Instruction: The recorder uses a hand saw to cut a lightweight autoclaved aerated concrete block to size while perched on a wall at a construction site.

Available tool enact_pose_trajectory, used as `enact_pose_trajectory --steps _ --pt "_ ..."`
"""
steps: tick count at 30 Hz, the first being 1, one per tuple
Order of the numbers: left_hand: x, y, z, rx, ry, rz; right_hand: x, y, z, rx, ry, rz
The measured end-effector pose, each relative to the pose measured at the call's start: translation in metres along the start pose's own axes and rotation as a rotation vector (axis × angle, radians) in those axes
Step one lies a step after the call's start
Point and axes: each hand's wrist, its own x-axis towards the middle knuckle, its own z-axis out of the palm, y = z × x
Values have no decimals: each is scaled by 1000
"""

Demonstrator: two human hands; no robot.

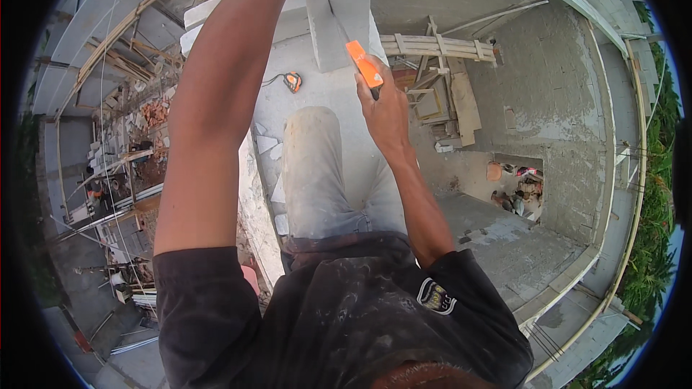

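Observation:
My right hand (386,104) is wrapped round the orange handle (365,66) of what looks like a hand saw. Its thin dark blade (330,3) appears edge-on, running up along a pale grey block (342,36). My left forearm (216,101) reaches past the top edge of the view beside that block, so the left hand itself is out of sight. An orange and black tape measure (292,82) with a dark strap lies on the pale surface (277,57), left of the block. My knee in dusty grey trousers (313,151) is just below the tape measure.
White block fragments (268,144) lie along the narrow wall edge (254,202) at left. Beyond that edge, rubble (153,112) and timber lie lower down. On the right, wooden planks (461,104) and a scaffold-like frame (436,45) stand below beside a grey plastered wall (540,86).

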Motion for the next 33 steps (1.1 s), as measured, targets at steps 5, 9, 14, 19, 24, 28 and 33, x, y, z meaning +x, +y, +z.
enact_pose_trajectory --steps 5,9,14,19,24,28,33 --pt "9 -26 -28 -46 -35 11 -182 7 -68 -8 -110 171" --pt "14 -25 -38 -37 -31 -11 -127 0 -55 45 -1 101" --pt "13 -11 -3 31 -2 -28 19 -8 8 -42 -37 32" --pt "-5 -8 -16 -21 -34 -50 -4 8 36 23 -36 48" --pt "5 13 -21 38 -95 -137 -4 7 47 38 46 36" --pt "6 10 -15 -28 -25 -198 -6 3 37 95 15 56" --pt "14 -5 -8 -52 -41 -182 -86 -5 -15 2 -169 184"
